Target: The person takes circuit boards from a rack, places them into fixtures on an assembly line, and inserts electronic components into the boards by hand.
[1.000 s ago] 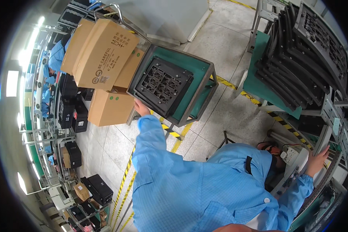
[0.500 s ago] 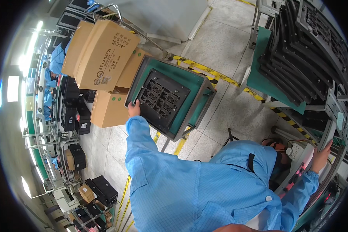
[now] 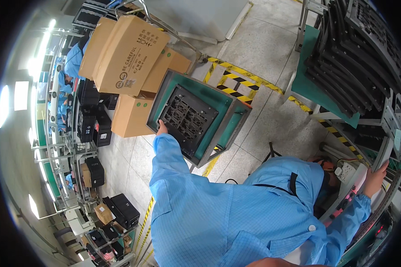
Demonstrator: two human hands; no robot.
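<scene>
— Where is the black tray point(image 3: 188, 119) found, relative to the grip?

— It lies just beyond the left hand point(image 3: 162, 129), toward the far right of it. The tray's near-left edge is met by that hand, so the tray is reached along the line of the outstretched left sleeve point(image 3: 169, 155).

— Is the grip clenched on it?

— The left hand is laid against the tray's edge; whether the fingers are curled under it cannot be told, since they are hidden by the tray. The right hand point(image 3: 375, 177) is well apart, at the right of the scene, closed around the lower end of a flat grey panel point(image 3: 384, 153) at a rack.

— So which hand is nearer?

— The left, by far; it is touching, while the right is far off across the body.

— How is the tray lying?

— It is seen flat on the green-topped desk point(image 3: 227, 111), inside the metal rim, with its sides turned diagonally, one running from near left to far right.

— And farther off?

— Brown cardboard boxes point(image 3: 124, 58) are stacked beyond the desk, at the far left.
</scene>
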